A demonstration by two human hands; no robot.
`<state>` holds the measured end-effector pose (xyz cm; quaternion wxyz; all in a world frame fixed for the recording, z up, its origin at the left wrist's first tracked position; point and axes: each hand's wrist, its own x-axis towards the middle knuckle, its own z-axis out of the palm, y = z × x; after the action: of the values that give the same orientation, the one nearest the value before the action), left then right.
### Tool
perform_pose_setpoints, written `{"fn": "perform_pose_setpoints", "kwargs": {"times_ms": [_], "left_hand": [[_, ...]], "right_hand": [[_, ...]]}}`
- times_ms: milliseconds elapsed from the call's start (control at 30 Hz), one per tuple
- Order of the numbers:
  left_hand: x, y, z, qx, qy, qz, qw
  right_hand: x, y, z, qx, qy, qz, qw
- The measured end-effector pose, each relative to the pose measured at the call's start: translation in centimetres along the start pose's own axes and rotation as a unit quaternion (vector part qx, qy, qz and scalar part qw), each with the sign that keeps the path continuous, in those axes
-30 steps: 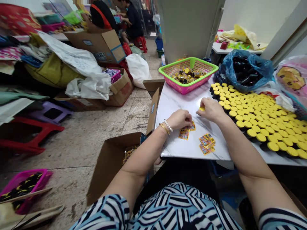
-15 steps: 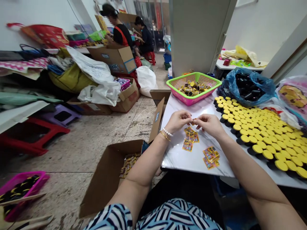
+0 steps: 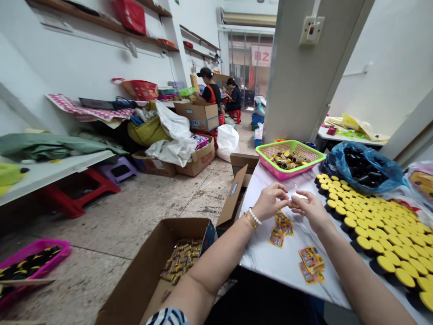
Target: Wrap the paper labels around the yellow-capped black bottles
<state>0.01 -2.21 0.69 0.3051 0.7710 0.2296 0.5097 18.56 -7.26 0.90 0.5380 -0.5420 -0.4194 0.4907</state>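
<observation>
My left hand [image 3: 271, 201] and my right hand [image 3: 310, 210] meet above the white marbled table, fingertips pinched together. A small orange-brown piece [image 3: 295, 204] shows between them, mostly hidden by the fingers. Just below lie a pile of yellow-and-purple printed cards [image 3: 284, 223] and a single card [image 3: 276, 238]. Closer to the table's front edge is another loose pile of such cards [image 3: 311, 265], under my right forearm's left side. Beyond the hands stands a pink basket with a green rim [image 3: 293, 169], holding many small yellow-and-dark pieces.
Rows of black containers with yellow tops [image 3: 374, 221] cover the table's right side. Behind them sits a blue plastic bag [image 3: 333, 160] of black parts. An open cardboard box [image 3: 135, 271] with wrapped pieces stands at lower left. Two people [image 3: 212, 92] sit farther back.
My view has tilted up and turned left, so everything appears lower and farther right. My hands stay together over the table; my right fingers look slightly more lifted.
</observation>
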Motion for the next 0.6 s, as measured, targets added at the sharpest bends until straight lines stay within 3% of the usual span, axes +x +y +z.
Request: {"fn": "perform_pose_setpoints", "kwargs": {"times_ms": [100, 200, 267, 333, 400, 533, 600], "left_hand": [[-0.2, 0.3, 0.3, -0.028, 0.019, -0.004, 0.999], [-0.2, 0.2, 0.6, -0.131, 0.052, -0.118, 0.983], [-0.1, 0.2, 0.6, -0.206, 0.03, -0.206, 0.956], [0.0, 0.2, 0.5, -0.255, -0.012, -0.248, 0.935], [0.0, 0.2, 0.5, -0.267, -0.025, -0.251, 0.93], [0.0, -0.2, 1.0, -0.206, -0.006, -0.252, 0.946], [0.0, -0.5, 1.2, -0.174, -0.004, -0.253, 0.952]], "right_hand": [[0.0, 0.2, -0.1, 0.009, -0.003, -0.05, 0.999], [-0.6, -0.1, 0.3, 0.006, 0.016, -0.13, 0.991], [-1.1, -0.4, 0.6, -0.012, 0.027, -0.17, 0.985], [-1.4, -0.5, 0.9, -0.025, 0.037, -0.19, 0.981], [-1.3, -0.3, 0.9, -0.031, 0.031, -0.174, 0.984], [-0.5, 0.6, 0.9, -0.054, -0.04, -0.087, 0.994], [-0.3, 1.0, 1.0, -0.052, -0.036, -0.075, 0.995]]}}
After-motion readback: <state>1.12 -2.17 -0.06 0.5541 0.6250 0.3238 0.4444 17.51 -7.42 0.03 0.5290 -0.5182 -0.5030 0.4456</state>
